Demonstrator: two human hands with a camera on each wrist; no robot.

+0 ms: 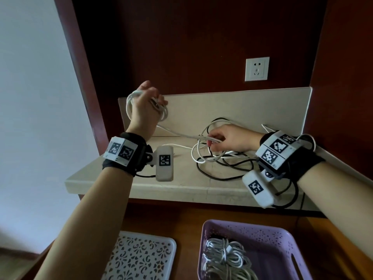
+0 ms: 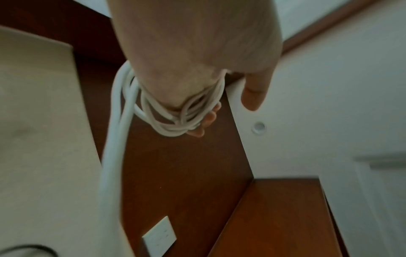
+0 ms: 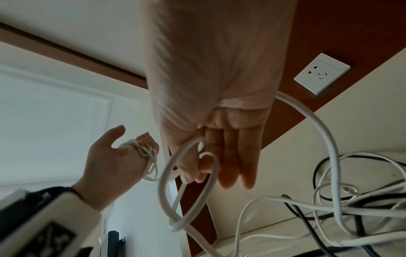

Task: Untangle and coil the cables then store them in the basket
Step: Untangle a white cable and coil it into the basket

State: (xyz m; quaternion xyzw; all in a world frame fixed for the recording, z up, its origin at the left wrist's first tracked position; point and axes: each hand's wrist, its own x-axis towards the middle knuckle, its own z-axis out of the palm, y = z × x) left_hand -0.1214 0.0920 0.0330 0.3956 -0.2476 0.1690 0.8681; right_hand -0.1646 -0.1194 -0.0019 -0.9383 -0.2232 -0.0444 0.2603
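**Coiling a white cable over the worktop**

Head view: the left hand [image 1: 146, 106] is raised above the worktop [image 1: 141, 178], white cable [image 1: 181, 135] looped round its palm. The right hand [image 1: 232, 140] hovers low over the tangle [image 1: 222, 158] of white and black cables, pinching the same cable. A purple basket [image 1: 278, 237] below holds a coiled bundle.

Left wrist view: loops [image 2: 171, 120] wrap the palm, fingers [image 2: 206, 121] curled on them, thumb out.

Right wrist view: thumb and forefinger pinch the cable [image 3: 189, 175]; the other fingers [image 3: 239, 156] are straight
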